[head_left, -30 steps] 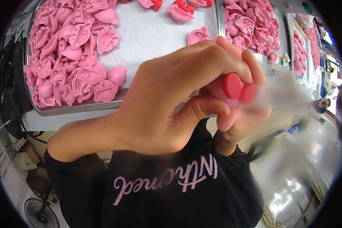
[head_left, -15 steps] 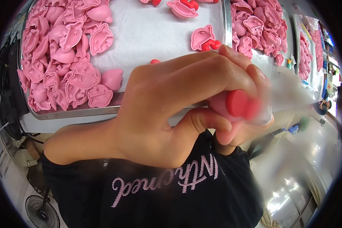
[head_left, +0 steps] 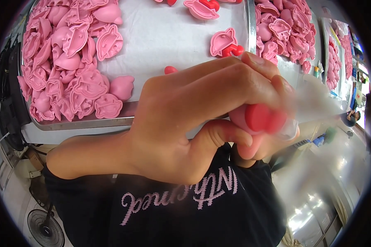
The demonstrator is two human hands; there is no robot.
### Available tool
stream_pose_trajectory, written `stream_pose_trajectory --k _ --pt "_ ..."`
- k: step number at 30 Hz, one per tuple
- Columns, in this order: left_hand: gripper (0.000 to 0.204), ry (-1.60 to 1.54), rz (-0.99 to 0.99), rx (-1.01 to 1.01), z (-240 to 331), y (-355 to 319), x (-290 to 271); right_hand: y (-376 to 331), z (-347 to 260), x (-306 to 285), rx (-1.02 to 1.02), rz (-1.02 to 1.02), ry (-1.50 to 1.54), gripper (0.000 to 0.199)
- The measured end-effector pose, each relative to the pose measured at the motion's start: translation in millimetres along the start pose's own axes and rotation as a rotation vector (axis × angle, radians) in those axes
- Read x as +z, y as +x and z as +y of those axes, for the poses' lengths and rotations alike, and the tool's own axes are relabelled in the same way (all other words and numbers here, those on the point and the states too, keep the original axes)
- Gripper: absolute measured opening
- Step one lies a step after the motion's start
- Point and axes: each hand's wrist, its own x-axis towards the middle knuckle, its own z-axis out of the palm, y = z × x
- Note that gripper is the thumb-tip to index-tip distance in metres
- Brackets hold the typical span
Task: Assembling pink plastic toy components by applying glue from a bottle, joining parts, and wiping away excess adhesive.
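My left hand [head_left: 173,119] reaches across from the left, raised close in front of my chest. Its thumb and curled fingers are closed on a pink plastic shell piece with a red bow [head_left: 261,118], whose right side is smeared. My right hand [head_left: 272,149] is behind it, mostly hidden, and appears closed against the same spot. Beside the bow, at the right hand, is a clear, glossy thing [head_left: 292,131] whose kind I cannot make out. Beyond my hands, a pink shell piece [head_left: 223,40] lies on the tray with a red bow [head_left: 233,50] at its lower edge.
A metal tray [head_left: 86,122] lined with white sheet holds a heap of pink shell pieces [head_left: 66,61] on its left. Another pile of pink pieces [head_left: 290,31] lies to the right. A black fan [head_left: 45,228] stands at lower left. A person [head_left: 350,119] is far off at right.
The grip on the pink piece stays much the same. Both hands have shifted slightly down and right, and the tray has slid a little in view.
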Motion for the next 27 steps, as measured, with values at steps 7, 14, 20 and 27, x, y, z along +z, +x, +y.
stream_pose_trajectory --k 7,14,20,27 --pt "0.021 0.045 -0.032 -0.117 8.1 1.5 -2.8 0.8 3.3 2.5 -0.070 0.031 0.004 0.037" --pt "0.030 0.130 -0.031 -0.341 24.0 2.2 -1.2 8.4 12.4 -16.1 -0.222 -0.098 -0.156 0.068" --pt "0.044 0.029 -0.056 -0.405 31.5 7.6 -2.3 7.1 -3.9 3.4 -0.100 0.199 0.042 0.057" --pt "0.039 0.028 0.020 -0.375 31.2 6.1 -1.3 6.8 -15.7 -5.9 -0.283 0.124 -0.233 0.050"
